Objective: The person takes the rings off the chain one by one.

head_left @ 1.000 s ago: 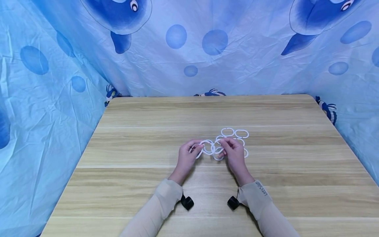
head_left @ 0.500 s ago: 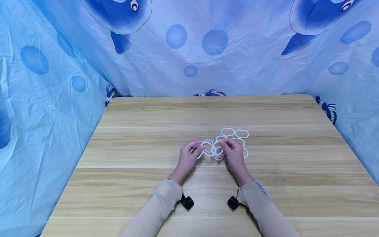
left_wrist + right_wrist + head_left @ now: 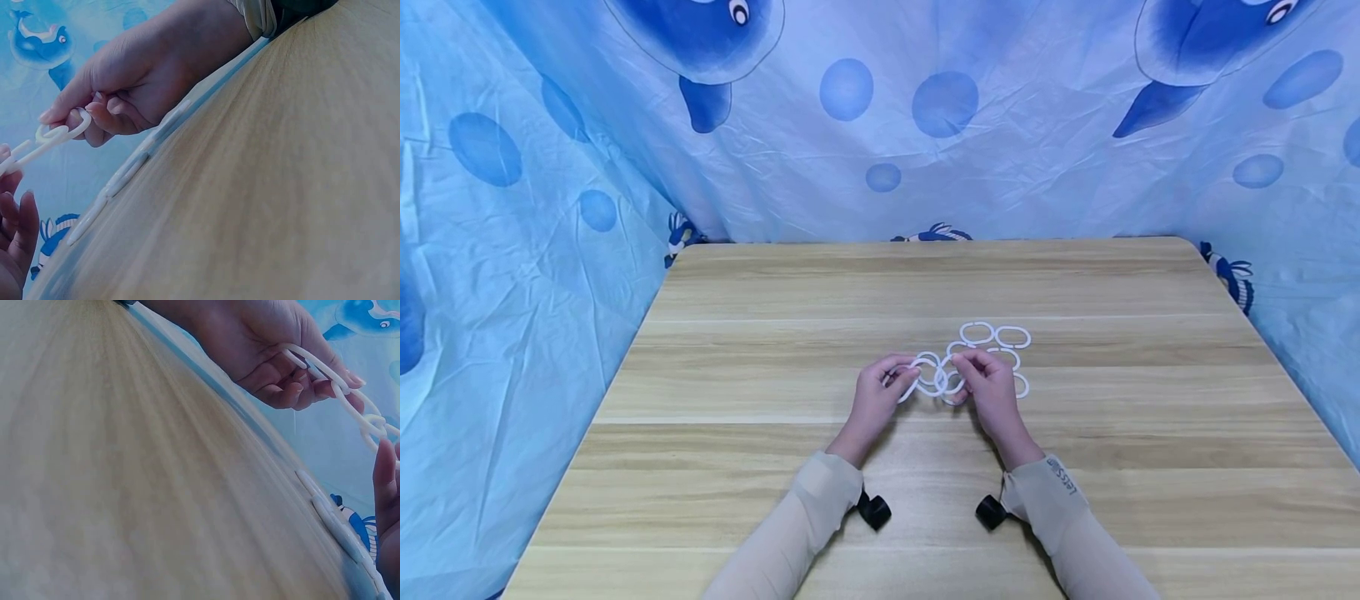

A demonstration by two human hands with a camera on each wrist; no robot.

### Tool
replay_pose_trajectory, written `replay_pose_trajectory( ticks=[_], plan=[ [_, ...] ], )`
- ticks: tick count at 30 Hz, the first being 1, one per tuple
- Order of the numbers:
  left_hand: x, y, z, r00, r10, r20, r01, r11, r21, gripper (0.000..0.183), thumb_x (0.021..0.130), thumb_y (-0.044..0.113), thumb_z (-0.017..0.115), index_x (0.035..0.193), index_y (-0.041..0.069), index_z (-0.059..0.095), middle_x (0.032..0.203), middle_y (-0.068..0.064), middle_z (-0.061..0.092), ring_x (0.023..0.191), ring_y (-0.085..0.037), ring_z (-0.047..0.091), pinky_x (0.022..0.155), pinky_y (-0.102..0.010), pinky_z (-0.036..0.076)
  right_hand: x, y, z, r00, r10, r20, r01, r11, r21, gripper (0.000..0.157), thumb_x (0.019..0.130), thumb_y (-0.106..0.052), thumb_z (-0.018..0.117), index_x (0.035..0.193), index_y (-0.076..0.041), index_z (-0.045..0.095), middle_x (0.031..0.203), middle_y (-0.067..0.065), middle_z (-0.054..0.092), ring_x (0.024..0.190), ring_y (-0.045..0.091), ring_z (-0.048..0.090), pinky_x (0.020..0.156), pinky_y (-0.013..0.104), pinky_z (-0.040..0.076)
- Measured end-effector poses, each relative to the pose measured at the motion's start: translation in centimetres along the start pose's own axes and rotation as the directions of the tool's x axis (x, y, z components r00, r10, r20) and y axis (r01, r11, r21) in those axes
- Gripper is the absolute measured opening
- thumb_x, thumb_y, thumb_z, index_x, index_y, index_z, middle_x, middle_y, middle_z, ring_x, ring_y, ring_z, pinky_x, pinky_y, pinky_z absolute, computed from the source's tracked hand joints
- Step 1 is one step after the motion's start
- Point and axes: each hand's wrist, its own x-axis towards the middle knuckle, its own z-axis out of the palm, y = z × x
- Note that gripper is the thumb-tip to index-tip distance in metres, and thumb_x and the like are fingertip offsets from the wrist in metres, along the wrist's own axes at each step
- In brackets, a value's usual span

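White plastic oval links with small gaps form a short chain (image 3: 929, 394) between the hands, held above the table. My left hand (image 3: 874, 400) pinches the chain's left end between thumb and fingers. My right hand (image 3: 992, 392) pinches a link (image 3: 944, 367) at the chain's right end. The left wrist view shows the right hand (image 3: 144, 72) with thumb and index finger on that link (image 3: 53, 142), whose near end curls into a hook. In the right wrist view, the left hand (image 3: 262, 350) holds interlocked links (image 3: 350, 407). Whether the right-hand link is joined is hard to tell.
Several loose white links (image 3: 1028, 337) lie flat behind, under and right of the right hand, some partly hidden by it. A wooden table (image 3: 760, 333) spreads all around. Blue whale-patterned curtains (image 3: 880, 142) hang behind it and at both sides.
The right hand's link has tilted and shifted slightly left, overlapping the chain more. My left hand has edged a little to the right. The loose links have stayed put.
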Motion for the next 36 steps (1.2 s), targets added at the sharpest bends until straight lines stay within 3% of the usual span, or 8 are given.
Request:
replay_pose_trajectory(
  ticks=[5,13,23,26,33,36],
  plan=[
    [0.0,0.3,-0.1,1.0,-0.007,0.014,0.007,1.0,-0.001,0.023,0.088,-0.001,0.066,0.108,-0.011,0.065,0.097,-0.03,0.067,0.074,0.0,0.056,0.066,-0.011,0.048,0.1,0.1,0.1,1.0,-0.02,0.021,0.02,1.0,-0.023,0.022,0.091,-0.005,0.065,0.097,0.015,0.062,0.076,0.005,0.06,0.045,0.007,0.047,0.04,0.023,0.052],
    [0.0,-0.2,0.0,0.998,0.063,-0.003,-0.063,0.997,0.05,0.018,0.086,0.004,0.069,0.102,-0.005,0.069,0.088,-0.023,0.067,0.071,-0.004,0.055,0.063,-0.013,0.047,0.0,0.1,0.0,0.999,-0.017,0.029,0.019,0.999,-0.047,0.024,0.091,-0.008,0.066,0.098,0.015,0.063,0.076,0.007,0.059,0.044,0.009,0.049,0.04,0.024,0.052],
    [0.1,-0.2,0.0,0.999,0.038,-0.026,-0.037,0.999,0.034,0.019,0.086,0.004,0.07,0.103,-0.004,0.069,0.088,-0.023,0.067,0.071,-0.003,0.055,0.064,-0.012,0.047,-0.1,-0.1,0.0,1.0,-0.026,0.013,0.027,0.999,-0.028,0.023,0.092,-0.007,0.065,0.097,0.016,0.061,0.077,0.005,0.064,0.043,0.009,0.049,0.04,0.025,0.052],
    [0.0,0.2,0.0,0.998,0.03,-0.047,-0.029,0.999,0.018,0.018,0.087,0.002,0.069,0.102,-0.006,0.069,0.089,-0.023,0.067,0.072,-0.001,0.055,0.063,-0.011,0.046,-0.1,-0.2,0.0,1.0,-0.026,0.013,0.026,0.999,-0.02,0.023,0.092,-0.006,0.064,0.098,0.017,0.06,0.077,0.004,0.063,0.043,0.009,0.047,0.039,0.024,0.051],
    [-0.8,2.6,-0.1,0.995,0.051,-0.091,-0.052,0.999,-0.006,0.016,0.087,-0.004,0.064,0.099,-0.015,0.064,0.083,-0.024,0.064,0.071,0.001,0.053,0.064,-0.011,0.046,-0.1,-0.1,0.0,1.0,-0.019,0.015,0.02,1.0,-0.018,0.022,0.092,-0.005,0.063,0.1,0.016,0.061,0.076,0.005,0.062,0.043,0.008,0.048,0.039,0.021,0.049],
    [-0.5,2.0,-0.2,0.994,0.032,-0.109,-0.035,0.999,-0.027,0.018,0.088,-0.002,0.065,0.101,-0.015,0.065,0.082,-0.019,0.065,0.071,0.0,0.053,0.063,-0.01,0.046,-0.1,0.0,0.0,1.0,-0.01,0.015,0.011,1.0,-0.018,0.02,0.092,-0.003,0.063,0.099,0.015,0.061,0.075,0.005,0.063,0.042,0.008,0.048,0.039,0.021,0.049]
  ],
)
